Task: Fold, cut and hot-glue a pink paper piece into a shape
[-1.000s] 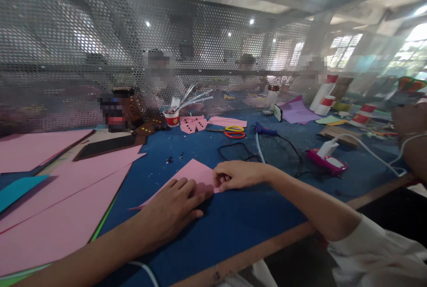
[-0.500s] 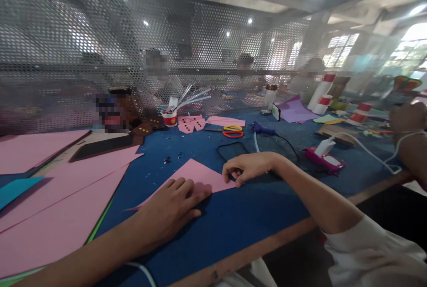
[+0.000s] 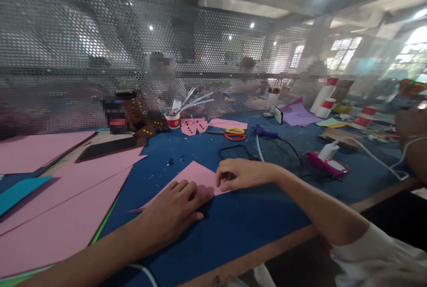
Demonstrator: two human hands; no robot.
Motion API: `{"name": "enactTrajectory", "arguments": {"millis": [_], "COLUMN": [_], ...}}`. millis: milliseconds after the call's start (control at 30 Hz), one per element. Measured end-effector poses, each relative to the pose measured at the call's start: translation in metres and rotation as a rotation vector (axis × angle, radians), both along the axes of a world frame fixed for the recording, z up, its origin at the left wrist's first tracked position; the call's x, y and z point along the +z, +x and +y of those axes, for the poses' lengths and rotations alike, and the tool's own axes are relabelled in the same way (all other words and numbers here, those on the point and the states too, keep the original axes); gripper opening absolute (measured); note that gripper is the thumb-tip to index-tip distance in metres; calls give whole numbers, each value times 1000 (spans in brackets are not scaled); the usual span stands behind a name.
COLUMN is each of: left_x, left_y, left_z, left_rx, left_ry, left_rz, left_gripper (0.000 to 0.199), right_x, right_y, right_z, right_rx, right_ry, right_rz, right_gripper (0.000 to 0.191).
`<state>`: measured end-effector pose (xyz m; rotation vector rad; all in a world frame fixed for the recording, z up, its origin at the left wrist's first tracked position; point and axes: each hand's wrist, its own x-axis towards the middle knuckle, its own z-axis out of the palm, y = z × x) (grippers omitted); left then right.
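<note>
A folded pink paper [image 3: 195, 173] lies on the blue tabletop [image 3: 213, 242] in front of me, its peak pointing away. My left hand [image 3: 176, 207] rests flat on its lower left part, fingers spread and pointing right. My right hand [image 3: 238, 175] is over the paper's right side, fingers bent downward with the tips at the sheet. Thumb and fingers stand a little apart, and nothing shows between them. The paper's right corner is partly hidden beneath this hand.
Pink sheets [image 3: 70, 207] cover the left side. Scissors [image 3: 235, 134], a glue gun [image 3: 265, 131], a cup of sticks [image 3: 172, 121] and a dotted pink piece [image 3: 194, 126] stand or lie behind. A magenta power strip [image 3: 328, 164] is at right, near another person's arm [image 3: 413, 144].
My right hand has slid a little left along the paper, away from its right corner. My left hand keeps its place on the paper. The view has shifted slightly.
</note>
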<state>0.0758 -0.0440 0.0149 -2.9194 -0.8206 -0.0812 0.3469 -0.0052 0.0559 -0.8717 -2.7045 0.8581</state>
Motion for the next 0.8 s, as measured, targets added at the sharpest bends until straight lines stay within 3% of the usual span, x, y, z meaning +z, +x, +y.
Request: {"name": "enactTrajectory", "arguments": {"millis": [233,500,800], "left_x": [-3,-1,3], "left_y": [0,-3,-10], "left_z": [0,-1,-5], "left_rx": [1,-12,-20], "left_ry": [13,26,5], "left_rz": [11,-40,-57], "left_gripper": [36,27,31], "right_x": [-22,-20,-23], "right_y": [-27,-24,-23], "right_z": [-5,-3,-2], "right_rx": [-44,-30,-37], "right_ry": [46,1,-21], "right_rz": [11,12,12], "right_gripper": [11,12,14]}}
